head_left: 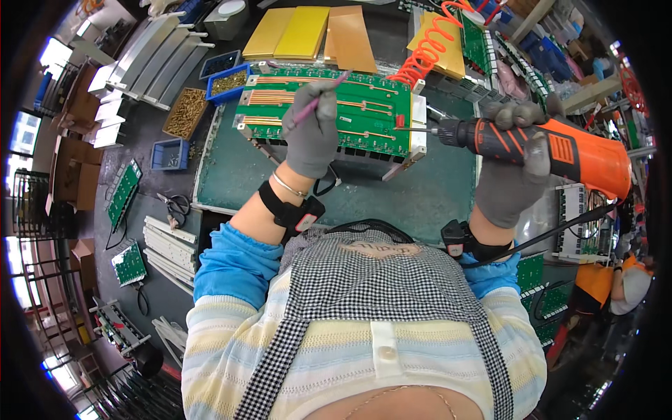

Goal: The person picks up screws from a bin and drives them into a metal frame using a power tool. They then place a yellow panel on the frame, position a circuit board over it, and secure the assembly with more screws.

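Note:
My left hand (313,133), in a grey glove, holds a thin pink pen-like tool (323,96) over a large green circuit board (371,112) mounted on a white-framed pack on the green mat (420,196). The tool's tip points toward the board's upper middle. My right hand (514,178), also gloved, grips an orange and black electric screwdriver (553,147). Its bit (413,129) points left and touches the board's right edge. An orange coiled cable (430,45) runs up from behind the board.
Blue and brown bins of screws (210,91) stand left of the board. Yellow and tan sheets (315,35) lie behind it. Scissors (176,206) and smaller green boards (124,189) lie at the left. Another person in orange (616,280) works at the right.

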Action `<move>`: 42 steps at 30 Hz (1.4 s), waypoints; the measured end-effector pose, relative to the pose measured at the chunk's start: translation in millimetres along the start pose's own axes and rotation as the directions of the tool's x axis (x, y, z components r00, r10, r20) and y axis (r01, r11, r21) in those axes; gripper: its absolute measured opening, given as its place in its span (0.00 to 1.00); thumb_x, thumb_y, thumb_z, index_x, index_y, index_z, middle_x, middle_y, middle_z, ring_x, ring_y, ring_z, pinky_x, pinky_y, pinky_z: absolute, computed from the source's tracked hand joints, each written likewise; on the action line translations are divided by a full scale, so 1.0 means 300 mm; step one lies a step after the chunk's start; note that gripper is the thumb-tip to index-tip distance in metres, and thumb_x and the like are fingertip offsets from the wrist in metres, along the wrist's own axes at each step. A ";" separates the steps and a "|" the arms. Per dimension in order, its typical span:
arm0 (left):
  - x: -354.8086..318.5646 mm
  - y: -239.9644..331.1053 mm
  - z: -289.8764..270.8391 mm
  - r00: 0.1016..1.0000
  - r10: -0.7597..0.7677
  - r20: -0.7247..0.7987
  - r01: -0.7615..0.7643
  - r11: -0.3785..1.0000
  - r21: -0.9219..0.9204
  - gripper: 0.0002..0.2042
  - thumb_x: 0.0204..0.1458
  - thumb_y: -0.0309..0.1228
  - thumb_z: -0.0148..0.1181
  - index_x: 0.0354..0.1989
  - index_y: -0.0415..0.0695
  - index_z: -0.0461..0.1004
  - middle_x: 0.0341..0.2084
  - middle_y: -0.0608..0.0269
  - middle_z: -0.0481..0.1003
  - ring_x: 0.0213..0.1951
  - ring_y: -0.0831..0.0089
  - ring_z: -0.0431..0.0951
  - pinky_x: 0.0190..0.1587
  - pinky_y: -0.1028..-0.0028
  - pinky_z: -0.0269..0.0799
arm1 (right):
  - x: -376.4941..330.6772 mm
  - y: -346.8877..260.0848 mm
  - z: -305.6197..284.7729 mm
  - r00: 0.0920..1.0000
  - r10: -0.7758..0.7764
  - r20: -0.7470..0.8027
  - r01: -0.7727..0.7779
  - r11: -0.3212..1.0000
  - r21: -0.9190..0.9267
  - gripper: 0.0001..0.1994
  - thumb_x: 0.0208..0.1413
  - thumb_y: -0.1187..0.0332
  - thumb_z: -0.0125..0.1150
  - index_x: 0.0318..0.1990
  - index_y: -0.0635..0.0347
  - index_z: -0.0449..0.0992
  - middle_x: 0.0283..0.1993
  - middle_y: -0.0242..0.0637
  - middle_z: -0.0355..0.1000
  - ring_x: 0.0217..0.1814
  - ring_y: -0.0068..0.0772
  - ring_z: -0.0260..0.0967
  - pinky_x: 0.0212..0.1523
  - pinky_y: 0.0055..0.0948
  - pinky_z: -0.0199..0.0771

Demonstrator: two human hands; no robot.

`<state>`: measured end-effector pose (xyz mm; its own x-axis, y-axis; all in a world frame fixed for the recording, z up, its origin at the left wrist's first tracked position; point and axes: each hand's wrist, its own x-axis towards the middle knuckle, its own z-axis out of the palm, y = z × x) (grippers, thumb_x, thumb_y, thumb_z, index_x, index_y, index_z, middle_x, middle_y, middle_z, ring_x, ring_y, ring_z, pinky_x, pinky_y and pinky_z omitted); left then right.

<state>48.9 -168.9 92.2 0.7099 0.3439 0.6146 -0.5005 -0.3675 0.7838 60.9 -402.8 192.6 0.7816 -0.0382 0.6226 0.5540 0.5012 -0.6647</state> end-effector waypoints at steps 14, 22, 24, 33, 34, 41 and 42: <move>0.010 -0.008 0.042 0.987 0.117 -0.114 -0.106 0.989 0.100 0.06 0.55 0.29 0.50 0.35 0.39 0.70 0.26 0.56 0.72 0.25 0.64 0.74 0.29 0.73 0.69 | 0.030 0.043 0.078 0.981 0.044 0.188 -0.043 0.999 -0.006 0.31 0.46 0.74 0.58 0.59 0.61 0.54 0.36 0.38 0.67 0.37 0.32 0.67 0.44 0.43 0.69; 0.013 0.012 0.052 0.989 0.013 -0.146 0.003 0.994 0.113 0.06 0.55 0.30 0.51 0.36 0.40 0.70 0.22 0.57 0.72 0.21 0.67 0.73 0.25 0.73 0.68 | 0.193 0.134 0.121 0.658 0.298 0.691 -0.110 0.946 -0.304 0.28 0.40 0.76 0.65 0.51 0.64 0.60 0.31 0.34 0.67 0.28 0.25 0.66 0.32 0.27 0.69; 0.014 0.014 0.056 0.989 -0.012 -0.146 0.027 0.995 0.099 0.06 0.55 0.29 0.51 0.36 0.40 0.70 0.22 0.57 0.72 0.21 0.67 0.73 0.25 0.74 0.68 | 0.185 0.154 0.158 0.730 0.228 0.644 -0.132 0.972 -0.195 0.32 0.44 0.72 0.65 0.56 0.64 0.56 0.31 0.31 0.64 0.25 0.25 0.63 0.29 0.31 0.66; 0.024 0.032 0.046 0.988 -0.032 -0.150 0.041 0.997 0.062 0.05 0.53 0.27 0.51 0.35 0.39 0.71 0.21 0.56 0.72 0.20 0.66 0.72 0.24 0.74 0.67 | 0.233 0.205 0.151 0.674 0.218 0.706 -0.351 0.935 0.047 0.41 0.37 0.79 0.66 0.62 0.64 0.50 0.30 0.33 0.67 0.29 0.27 0.67 0.27 0.24 0.69; 0.025 0.037 0.044 0.990 -0.024 -0.140 0.033 0.998 0.061 0.05 0.53 0.26 0.51 0.35 0.39 0.71 0.21 0.56 0.71 0.20 0.66 0.72 0.24 0.74 0.67 | 0.240 0.208 0.153 0.635 0.195 0.747 -0.378 0.922 0.081 0.41 0.37 0.79 0.67 0.62 0.64 0.52 0.30 0.33 0.68 0.29 0.27 0.67 0.27 0.23 0.69; 0.009 0.041 0.037 0.977 0.013 -0.214 -0.007 1.000 0.027 0.05 0.53 0.27 0.52 0.35 0.39 0.70 0.20 0.56 0.72 0.20 0.66 0.72 0.24 0.74 0.67 | 0.207 0.236 0.202 0.390 0.064 0.919 -0.359 0.929 0.088 0.46 0.33 0.72 0.73 0.64 0.57 0.53 0.26 0.33 0.68 0.16 0.29 0.61 0.20 0.31 0.61; 0.005 0.046 0.035 0.970 0.012 -0.241 -0.003 0.999 0.036 0.05 0.53 0.27 0.52 0.35 0.39 0.70 0.20 0.56 0.72 0.20 0.66 0.72 0.24 0.74 0.67 | 0.203 0.247 0.172 0.444 0.163 0.881 -0.381 0.924 0.021 0.46 0.35 0.71 0.72 0.64 0.57 0.52 0.26 0.32 0.68 0.16 0.28 0.61 0.20 0.30 0.61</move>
<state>48.3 -182.4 103.0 0.5634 0.5376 0.6273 -0.4847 -0.3998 0.7780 134.7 -323.4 202.6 0.1849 0.8265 0.5318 0.2086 0.4958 -0.8430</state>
